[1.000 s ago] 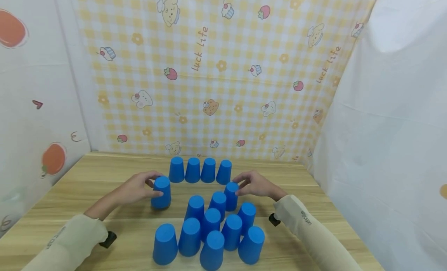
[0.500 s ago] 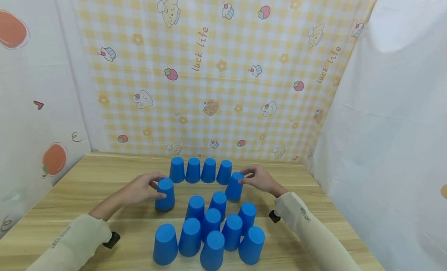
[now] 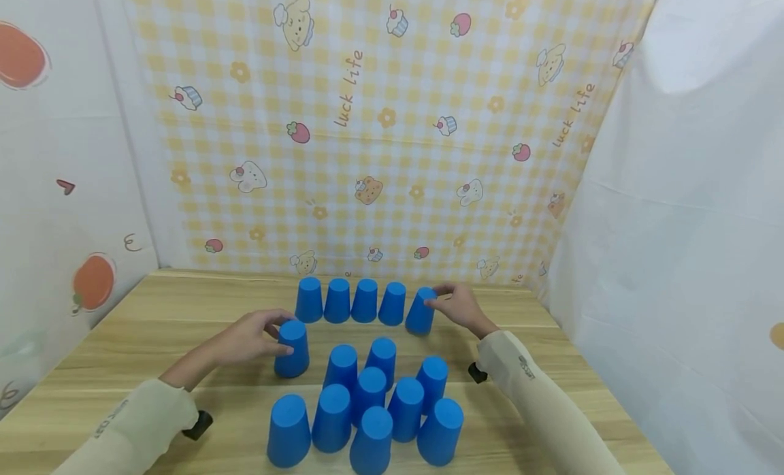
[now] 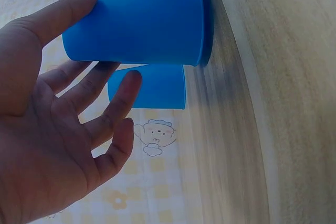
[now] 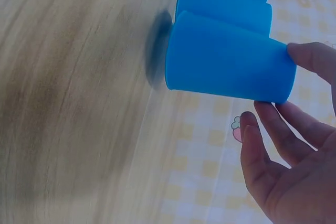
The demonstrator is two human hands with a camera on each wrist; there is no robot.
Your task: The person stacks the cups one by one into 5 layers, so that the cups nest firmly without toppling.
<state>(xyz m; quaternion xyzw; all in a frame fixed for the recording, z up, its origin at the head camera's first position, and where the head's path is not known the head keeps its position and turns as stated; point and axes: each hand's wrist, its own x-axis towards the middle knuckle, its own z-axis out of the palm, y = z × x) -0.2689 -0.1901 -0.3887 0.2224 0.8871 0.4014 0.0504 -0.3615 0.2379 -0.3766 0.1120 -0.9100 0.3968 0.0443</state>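
Observation:
My left hand [image 3: 250, 337] pinches an upside-down blue plastic cup [image 3: 291, 352] by its narrow closed end, left of the middle. In the left wrist view the thumb lies on one side of this cup [image 4: 142, 27], with fingers on the other. At the back right, my right hand [image 3: 462, 307] holds another upside-down blue cup [image 3: 420, 313] between thumb and fingers near its closed end. The right wrist view shows that cup [image 5: 226, 59] slightly tilted, a gap and a shadow between its rim and the wooden table [image 5: 79, 93].
Several upturned blue cups stand in a back row, the nearest cup [image 3: 392, 305] just left of the right-held one. A cluster of several more, including a front cup [image 3: 371, 441], stands close to me. A yellow checked cloth [image 3: 367, 155] hangs behind the table.
My right hand has carried its cup from the cluster back and rightward to the end of the back row. My left hand has shifted slightly right and nearer with its cup.

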